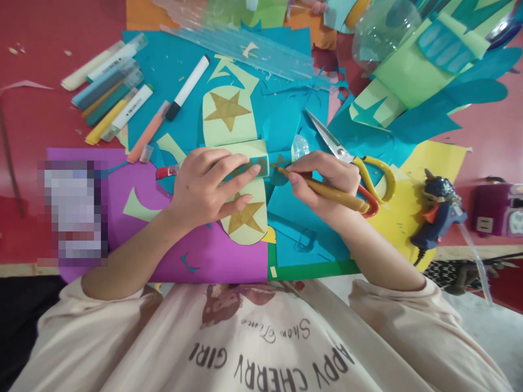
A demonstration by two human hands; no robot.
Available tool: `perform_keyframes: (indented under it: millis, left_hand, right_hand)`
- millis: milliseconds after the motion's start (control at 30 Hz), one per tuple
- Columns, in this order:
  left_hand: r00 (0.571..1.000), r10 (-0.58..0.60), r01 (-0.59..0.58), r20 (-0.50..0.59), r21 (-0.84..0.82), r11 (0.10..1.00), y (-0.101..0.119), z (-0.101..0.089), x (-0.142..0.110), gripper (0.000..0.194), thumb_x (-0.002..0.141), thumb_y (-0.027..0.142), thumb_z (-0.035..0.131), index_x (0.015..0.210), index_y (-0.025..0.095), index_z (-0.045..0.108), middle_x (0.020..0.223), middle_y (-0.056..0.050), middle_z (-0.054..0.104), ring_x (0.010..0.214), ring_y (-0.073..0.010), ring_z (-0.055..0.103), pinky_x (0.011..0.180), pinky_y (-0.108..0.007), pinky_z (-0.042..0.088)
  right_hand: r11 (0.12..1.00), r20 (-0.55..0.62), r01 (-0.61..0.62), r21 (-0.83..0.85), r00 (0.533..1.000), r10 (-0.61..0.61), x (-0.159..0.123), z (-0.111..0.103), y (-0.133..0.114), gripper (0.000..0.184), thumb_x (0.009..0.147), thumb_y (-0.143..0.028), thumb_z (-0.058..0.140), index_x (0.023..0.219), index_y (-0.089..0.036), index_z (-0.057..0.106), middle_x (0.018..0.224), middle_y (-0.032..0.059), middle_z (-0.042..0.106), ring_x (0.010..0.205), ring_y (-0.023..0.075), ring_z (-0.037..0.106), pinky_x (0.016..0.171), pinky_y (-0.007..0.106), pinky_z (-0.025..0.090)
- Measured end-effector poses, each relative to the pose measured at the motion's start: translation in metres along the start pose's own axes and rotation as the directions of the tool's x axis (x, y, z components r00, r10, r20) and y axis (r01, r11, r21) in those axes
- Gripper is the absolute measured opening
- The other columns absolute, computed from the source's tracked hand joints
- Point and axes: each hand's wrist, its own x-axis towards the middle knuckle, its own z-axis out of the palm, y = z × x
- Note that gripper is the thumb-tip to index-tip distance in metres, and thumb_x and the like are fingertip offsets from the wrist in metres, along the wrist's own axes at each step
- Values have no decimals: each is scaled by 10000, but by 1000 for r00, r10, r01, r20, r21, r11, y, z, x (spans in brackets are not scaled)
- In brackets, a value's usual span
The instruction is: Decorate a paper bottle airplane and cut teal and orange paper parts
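Note:
A pale green paper piece (210, 128) with rounded ends and brown-gold stars lies on the blue sheet. My left hand (204, 188) rests flat across its middle band, fingers spread and pressing on it. In my right hand (327, 173) is a mustard-yellow marker (337, 197), gripped like a pen. Its tip is beside a small brownish star shape (280, 162) on blue paper, just right of the band. Scissors (333, 146) with yellow and red handles lie behind my right hand, partly covered by it. A red-ended marker (165, 172) pokes out beside my left hand.
Several markers (110, 81) are grouped at the upper left. Clear glue sticks (245, 46) lie at the back. A glue gun (439, 209) sits on yellow paper at right, near a paper-covered craft (417, 71) and clear plastic dome (384, 32). Purple paper (229, 264) lies in front.

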Motion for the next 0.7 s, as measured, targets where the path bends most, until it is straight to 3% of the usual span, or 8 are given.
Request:
perform_keyframes:
  millis: [100,200,267,400,467,633,700]
  left_hand:
    - [998,25,-27,-55,-31,999,0,1,0,407,993,478,441,1273,234,607,1101,-88,689,1036,-234,608,834,-372,491]
    - [997,-52,56,58,-73,996,-1,1,-2,417,989,518,430,1288,287,606,1145,-88,685,1074,-256,613,866,-410,492]
    - [996,-47,51,74,-59,997,-1,1,-2,419,984,522,439,1300,296,595,1153,-84,691,1078,-256,619,877,-421,496]
    - [994,67,-62,-88,63,996,0,0,3,392,958,417,532,1288,214,592,1128,-92,719,1040,-235,646,940,-423,481]
    - [991,71,-60,-117,87,994,0,-1,5,383,948,386,550,1269,183,600,1122,-104,726,1029,-238,659,952,-428,481]
    - [991,-87,100,106,-130,986,-2,-2,2,436,973,441,511,1385,298,502,1281,-74,675,1191,-260,613,1002,-454,483]
    - [980,-111,135,164,-139,981,-3,-2,0,437,981,452,491,1394,308,495,1319,-67,658,1219,-258,600,1033,-465,467]
  right_hand:
    - [1000,-1,6,-13,1000,-6,0,1,0,93,873,-239,645,794,-206,683,735,3,727,624,119,657,567,254,538]
    - [1000,-6,-14,-14,1000,14,-1,0,1,90,873,-243,640,795,-223,680,742,5,728,632,131,661,568,272,546]
    - [999,-14,-34,1,999,34,-1,-1,3,87,875,-244,635,796,-241,673,725,-3,713,619,134,646,562,282,547]
    - [998,-61,-48,50,997,51,-1,-2,6,63,872,-227,637,820,-247,664,717,-16,693,601,131,627,547,284,555]
    - [996,-81,-53,65,995,58,0,-2,6,68,871,-206,633,823,-245,662,734,-17,702,611,128,638,557,278,572]
    - [995,-70,-66,81,995,72,7,-2,6,98,881,-235,638,787,-228,664,702,-21,703,590,110,647,541,247,575]
    - [992,-49,-79,95,995,84,12,-3,7,150,898,-288,633,766,-223,662,673,-27,690,560,93,629,515,229,545]
